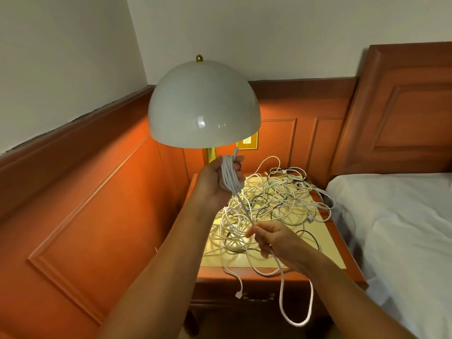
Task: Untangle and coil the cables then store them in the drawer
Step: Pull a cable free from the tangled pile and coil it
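A bed (401,216) with a white sheet stands to the right, touching a wooden nightstand (352,272) in the corner. A domed lamp (204,104) (lit underneath) rises at the nightstand's back. A tangled heap of cables (276,199) covers the top, one plug dangling by the closed drawer (256,293). The left hand (217,182) clutches a white coil (230,177) above the heap. The right hand (271,237) pinches that cable's taut strand, the slack looping below.
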A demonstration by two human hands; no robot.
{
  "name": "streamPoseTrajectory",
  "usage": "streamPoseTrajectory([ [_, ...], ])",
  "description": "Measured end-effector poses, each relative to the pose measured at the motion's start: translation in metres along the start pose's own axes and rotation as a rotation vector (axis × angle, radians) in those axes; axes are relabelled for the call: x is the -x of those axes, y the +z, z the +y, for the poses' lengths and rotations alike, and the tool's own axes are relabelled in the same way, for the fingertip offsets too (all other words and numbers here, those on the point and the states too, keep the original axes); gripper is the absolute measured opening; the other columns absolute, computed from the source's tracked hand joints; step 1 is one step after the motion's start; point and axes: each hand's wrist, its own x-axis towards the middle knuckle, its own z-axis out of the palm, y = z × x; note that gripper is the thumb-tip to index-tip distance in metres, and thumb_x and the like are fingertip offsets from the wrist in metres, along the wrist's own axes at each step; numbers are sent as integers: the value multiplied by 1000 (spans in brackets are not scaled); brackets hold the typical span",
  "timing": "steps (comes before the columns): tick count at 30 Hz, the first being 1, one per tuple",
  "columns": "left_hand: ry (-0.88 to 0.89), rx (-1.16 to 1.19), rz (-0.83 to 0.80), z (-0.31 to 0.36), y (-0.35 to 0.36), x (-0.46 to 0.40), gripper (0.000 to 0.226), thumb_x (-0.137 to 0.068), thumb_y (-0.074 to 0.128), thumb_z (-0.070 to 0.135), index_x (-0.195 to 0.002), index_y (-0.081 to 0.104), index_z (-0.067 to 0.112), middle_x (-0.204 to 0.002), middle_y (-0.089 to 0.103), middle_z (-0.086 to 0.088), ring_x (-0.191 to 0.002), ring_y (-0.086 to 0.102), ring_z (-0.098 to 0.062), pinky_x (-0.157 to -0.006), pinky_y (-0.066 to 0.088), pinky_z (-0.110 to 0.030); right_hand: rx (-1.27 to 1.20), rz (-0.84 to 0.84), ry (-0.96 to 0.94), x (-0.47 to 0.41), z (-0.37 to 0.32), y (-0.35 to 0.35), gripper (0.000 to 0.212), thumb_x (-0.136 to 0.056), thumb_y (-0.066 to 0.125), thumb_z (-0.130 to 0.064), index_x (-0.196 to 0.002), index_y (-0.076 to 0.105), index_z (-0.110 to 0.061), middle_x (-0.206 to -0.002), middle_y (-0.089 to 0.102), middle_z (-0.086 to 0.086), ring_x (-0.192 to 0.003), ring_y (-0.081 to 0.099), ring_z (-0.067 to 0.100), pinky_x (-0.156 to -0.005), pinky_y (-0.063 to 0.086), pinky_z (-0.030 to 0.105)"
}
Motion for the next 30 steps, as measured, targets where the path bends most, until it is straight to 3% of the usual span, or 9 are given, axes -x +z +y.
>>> streamPoseTrajectory([
  [3, -61, -101, -86, 3, 7, 14, 45, -104, 31, 28, -95, 62, -5, -65, 54, -6, -55, 51, -14, -57, 45, -24, 168, 74, 33, -13, -9, -10, 27, -102, 47, -19, -95, 67, -1, -60, 40, 0, -48, 35, 9, -47, 34, 25],
  [7, -110, -269, -156, 1, 10, 31, 45, -103, 32, 28, -97, 62, -5, -62, 54, -6, -50, 48, -14, -52, 42, -24, 652, 346, 80, -35, -51, -25, 58, -83, 57, -61, -69, 59, -5, -54, 49, 1, -43, 35, 12, -49, 29, 24],
  [9, -115, -346, -181, -1, 9, 35, 40, -104, 31, 24, -100, 59, -4, -66, 62, -6, -51, 51, -11, -51, 42, -22, 794, 365, 29, -43, -74, -33, 59, -75, 60, -68, -62, 52, -11, -57, 50, 3, -50, 39, 15, -52, 28, 26],
  [13, -159, -554, -190, -11, 0, 33, 38, -105, 30, 23, -103, 59, -2, -80, 66, -7, -59, 55, -12, -53, 45, -23, 826, 334, -117, -41, -131, -40, 25, -86, 72, -27, -73, 64, -7, -61, 54, 1, -53, 43, 12, -50, 31, 24],
  [17, -175, -574, -135, -26, -9, 20, 39, -105, 31, 24, -110, 55, -6, -85, 66, -9, -66, 59, -15, -58, 50, -25, 905, 236, -162, -26, -156, -27, 25, -91, 66, -19, -67, 68, -12, -68, 62, 5, -60, 51, 16, -57, 39, 28],
  [20, -168, -353, -10, -30, -10, 9, 34, -105, 29, 22, -105, 54, -2, -77, 62, -12, -61, 59, -18, -61, 49, -30, 1138, 171, -198, -13, -139, -4, 23, -95, 54, -17, -89, 72, -5, -85, 66, 6, -75, 56, 18, -65, 42, 30],
  [23, -142, -208, 124, -29, -17, -1, 40, -106, 26, 25, -104, 55, -2, -73, 61, -11, -63, 59, -19, -66, 47, -30, 964, 156, -242, 8, -111, 17, 22, -97, 48, -10, -97, 67, 0, -76, 57, 5, -63, 50, 12, -56, 36, 26],
  [26, -116, -68, 153, -21, -22, -8, 45, -105, 24, 29, -104, 57, -3, -71, 61, -8, -65, 59, -19, -71, 46, -29, 491, 169, -215, 24, -76, 35, 16, -99, 50, -8, -97, 64, -16, -62, 53, -1, -41, 45, 1, -42, 33, 16],
  [30, -103, 3, 67, -2, -16, -8, 47, -105, 28, 28, -96, 63, -3, -73, 62, -6, -63, 59, -17, -73, 43, -28, 74, 121, -51, 20, -25, 41, 39, -98, 52, -36, -76, 62, -5, -46, 36, 4, -34, 27, 10, -36, 21, 18],
])
